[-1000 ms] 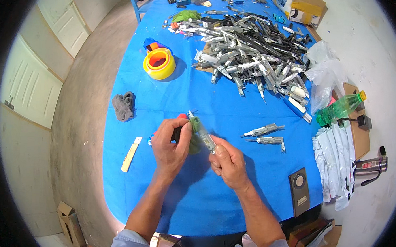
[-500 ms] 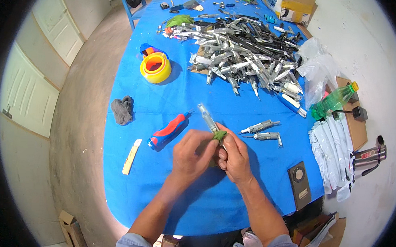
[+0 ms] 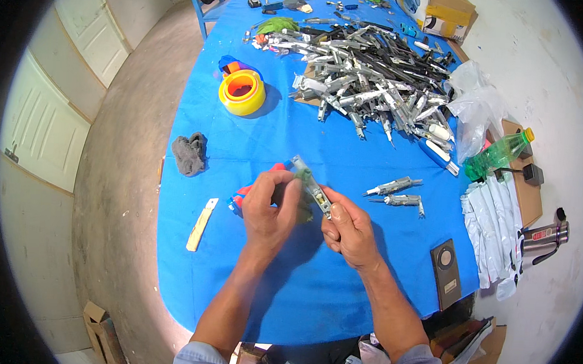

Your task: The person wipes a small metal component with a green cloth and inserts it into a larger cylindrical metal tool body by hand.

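My right hand (image 3: 349,233) is closed around the lower end of a slim grey-white device core (image 3: 318,195), which tilts up to the left. At the core's upper part, my left hand (image 3: 271,204) has its fingers pinched on a small green cloth (image 3: 303,175), blurred by motion. Partly hidden behind the left hand lies a red-and-blue screwdriver (image 3: 239,196). To the right, two similar device cores (image 3: 395,186) rest on the blue tablecloth (image 3: 287,279). A cutter with a yellowish handle (image 3: 202,227) lies left of my hands.
Beyond my hands spreads a big pile of device cores (image 3: 374,81). Yellow tape rolls (image 3: 244,102) and a grey rag (image 3: 189,154) lie on the left. Along the right stand a green bottle (image 3: 501,152), white plastic bags (image 3: 488,223), a dark phone (image 3: 446,270) and a steel flask (image 3: 545,236).
The green cloth in my left hand has slid up from the core's lower end toward its tip. My left hand now covers much of the screwdriver. The whole view has shifted slightly.
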Available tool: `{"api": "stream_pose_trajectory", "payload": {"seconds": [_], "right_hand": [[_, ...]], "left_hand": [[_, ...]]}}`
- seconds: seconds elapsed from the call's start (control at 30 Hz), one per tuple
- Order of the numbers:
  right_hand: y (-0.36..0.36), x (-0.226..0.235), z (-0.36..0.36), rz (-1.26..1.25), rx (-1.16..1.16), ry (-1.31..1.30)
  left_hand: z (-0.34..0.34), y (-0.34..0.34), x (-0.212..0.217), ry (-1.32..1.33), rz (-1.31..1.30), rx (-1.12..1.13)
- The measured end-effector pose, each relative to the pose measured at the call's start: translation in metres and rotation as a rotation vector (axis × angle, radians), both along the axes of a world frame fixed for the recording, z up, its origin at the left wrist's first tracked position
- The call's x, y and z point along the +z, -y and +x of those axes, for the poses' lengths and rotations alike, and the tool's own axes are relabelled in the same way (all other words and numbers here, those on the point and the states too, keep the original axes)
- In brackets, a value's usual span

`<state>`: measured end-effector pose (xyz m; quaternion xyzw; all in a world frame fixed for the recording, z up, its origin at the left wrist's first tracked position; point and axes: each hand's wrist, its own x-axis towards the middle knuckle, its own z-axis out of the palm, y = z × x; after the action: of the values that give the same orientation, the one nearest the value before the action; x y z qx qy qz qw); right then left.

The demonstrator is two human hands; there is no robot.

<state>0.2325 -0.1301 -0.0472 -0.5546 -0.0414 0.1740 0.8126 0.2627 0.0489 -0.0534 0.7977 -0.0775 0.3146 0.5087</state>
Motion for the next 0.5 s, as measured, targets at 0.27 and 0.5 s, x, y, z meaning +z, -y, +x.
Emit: {"api": "stream_pose_trajectory", "payload": {"seconds": [0.27,0.5], "right_hand": [[-0.005,-0.001,0.000,0.027,-0.084,-0.024],[-0.002,-0.007,0.002,0.004,-0.090,-0.017]], "left_hand": [[-0.002,-0.005,0.011,-0.058,-0.029,0.021],[-0.008,0.010,0.012,-0.009,0.069,-0.110]]}}
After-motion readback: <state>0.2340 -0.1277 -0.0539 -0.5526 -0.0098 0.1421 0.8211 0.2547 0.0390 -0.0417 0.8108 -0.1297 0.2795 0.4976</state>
